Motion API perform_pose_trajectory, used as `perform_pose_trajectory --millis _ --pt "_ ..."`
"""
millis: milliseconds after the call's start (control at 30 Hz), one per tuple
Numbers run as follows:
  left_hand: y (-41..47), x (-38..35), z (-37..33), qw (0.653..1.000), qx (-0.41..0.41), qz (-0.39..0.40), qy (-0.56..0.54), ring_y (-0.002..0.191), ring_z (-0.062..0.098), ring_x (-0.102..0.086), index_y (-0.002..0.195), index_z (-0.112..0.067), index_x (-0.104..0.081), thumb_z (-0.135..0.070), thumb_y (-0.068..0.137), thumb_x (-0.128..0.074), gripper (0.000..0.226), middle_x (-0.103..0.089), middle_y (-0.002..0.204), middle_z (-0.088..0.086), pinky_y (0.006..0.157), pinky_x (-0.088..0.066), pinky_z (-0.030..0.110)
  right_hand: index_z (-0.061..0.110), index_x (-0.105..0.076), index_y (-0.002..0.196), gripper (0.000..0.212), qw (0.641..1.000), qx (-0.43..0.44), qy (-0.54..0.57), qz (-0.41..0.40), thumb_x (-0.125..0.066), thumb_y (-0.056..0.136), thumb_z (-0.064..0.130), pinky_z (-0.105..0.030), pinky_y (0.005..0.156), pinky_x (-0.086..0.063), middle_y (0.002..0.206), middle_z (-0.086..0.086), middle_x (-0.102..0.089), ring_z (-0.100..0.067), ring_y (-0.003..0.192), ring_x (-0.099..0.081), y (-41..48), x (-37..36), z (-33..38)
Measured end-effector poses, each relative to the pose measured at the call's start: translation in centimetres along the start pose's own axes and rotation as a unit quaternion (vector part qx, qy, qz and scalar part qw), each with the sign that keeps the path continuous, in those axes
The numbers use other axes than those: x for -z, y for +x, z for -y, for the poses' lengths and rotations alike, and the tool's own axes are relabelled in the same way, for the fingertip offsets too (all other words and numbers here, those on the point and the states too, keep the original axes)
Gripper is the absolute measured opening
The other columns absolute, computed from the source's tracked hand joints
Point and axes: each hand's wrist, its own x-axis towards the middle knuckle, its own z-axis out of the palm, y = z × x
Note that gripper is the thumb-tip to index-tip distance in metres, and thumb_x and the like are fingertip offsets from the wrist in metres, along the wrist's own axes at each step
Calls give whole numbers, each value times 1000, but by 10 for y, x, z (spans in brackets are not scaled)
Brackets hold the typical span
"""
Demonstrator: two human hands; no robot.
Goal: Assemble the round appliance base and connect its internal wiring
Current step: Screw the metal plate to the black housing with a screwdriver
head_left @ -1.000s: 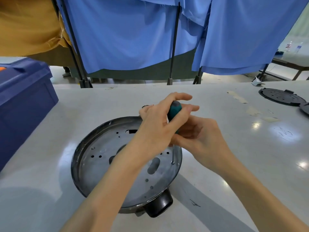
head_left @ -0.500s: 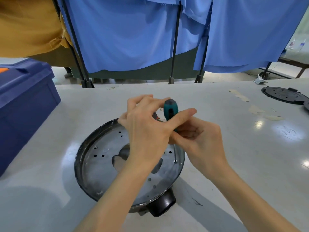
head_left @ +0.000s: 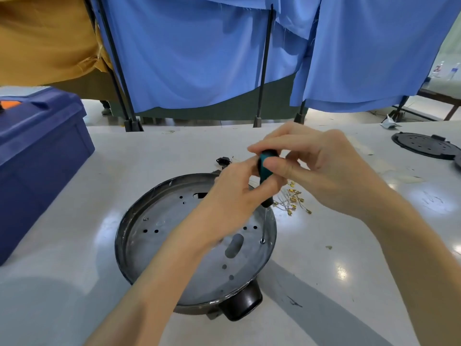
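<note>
Screwdriver (head_left: pixel 266 167) stands in round base (head_left: pixel 162 245), gripped by left hand (head_left: pixel 234 196) and right hand (head_left: pixel 324 166).

Single head-worn wide-angle view, looking forward and down, close over the table (head_left: pixel 74 283)

Workshop, assembly-bench kind. Wide pale worktable (head_left: pixel 74 283), glossy, scuffed, with scribbles on it. Parts lie loose on top: a round perforated metal base (head_left: pixel 154 245), a heap of brass-tipped wire leads (head_left: pixel 294 199), and a black perforated disc (head_left: pixel 424 145) at far right. A teal-handled screwdriver (head_left: pixel 265 168) stands tip-down in the base. Big blue plastic bin (head_left: pixel 37 151) at my left. Behind the table hang blue cloth screens (head_left: pixel 189 58) on black stands (head_left: pixel 264 71), with a mustard cloth (head_left: pixel 45 38) beside them. Past the screens at right, another bench (head_left: pixel 441 94).
</note>
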Motion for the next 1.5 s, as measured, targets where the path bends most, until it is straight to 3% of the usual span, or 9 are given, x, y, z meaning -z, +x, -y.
perform_pose_trajectory --millis 333,500,633,800,900,1000,1200,1367,1500 --pt "-16 -12 18 996 30 72 -31 95 -6 -65 104 -17 -73 -39 95 -56 29 -76 93 -12 82 -42 3 18 -44 60 43 981 -20 -128 -146 -78 76 39 -17 52 -32 52 12 -40 -12 50 -35 1 -15 10" --pt "-16 -7 19 990 29 125 -58 105 -7 -61 110 -21 -69 -43 95 -48 34 -74 99 -18 88 -38 3 21 -77 97 20 998 2 -61 -15 -75 82 33 -21 58 -49 76 11 -67 -11 58 -60 3 6 13" --pt "-18 -14 19 995 27 47 -84 89 -4 -67 101 -21 -70 -32 93 -63 15 -76 85 -10 77 -39 0 5 -67 66 23 992 27 -83 -90 -80 78 20 -21 55 -41 58 2 -55 -13 54 -47 5 -10 7" --pt "-18 -13 18 993 22 60 -98 86 8 -72 108 -11 -67 -26 97 -54 23 -76 91 1 83 -49 11 14 -47 52 59 953 -28 -287 -96 -50 89 59 -27 55 -38 45 5 -38 -13 46 -35 11 -21 4" --pt "-19 -11 17 992 29 77 -91 98 3 -68 108 -12 -68 -28 98 -52 24 -76 95 -5 90 -45 11 23 -75 91 31 983 5 -177 -43 -60 88 50 -10 61 -37 70 16 -61 -4 60 -55 7 -6 7" --pt "-18 -14 15 994 25 58 -88 95 -3 -66 97 -25 -72 -27 96 -58 14 -76 91 -13 87 -45 9 11 -74 78 14 988 45 -134 -64 -75 82 24 -11 59 -37 67 6 -59 -9 58 -51 5 -4 6" --pt "-21 -18 16 999 -39 -30 -12 58 -13 -54 74 -29 -59 5 90 -60 37 -57 57 -27 58 -38 0 8 -46 54 66 962 -7 -263 -77 -52 80 69 -31 52 -38 47 -2 -39 -20 47 -36 10 -32 18" --pt "-20 -13 24 1000 1 10 -27 109 19 -56 101 -27 -61 -34 95 -58 9 -64 102 0 99 -43 39 18 -67 75 24 983 44 -176 -16 -68 84 40 -18 56 -36 53 9 -51 -9 50 -46 13 -15 18" --pt "-22 -19 15 987 -53 -85 127 103 -15 -29 104 -26 -70 -68 68 -51 59 -40 107 -44 94 -38 44 8 -48 58 46 977 -3 -198 -75 -67 87 38 -31 55 -33 45 1 -34 -16 48 -30 11 -27 11"
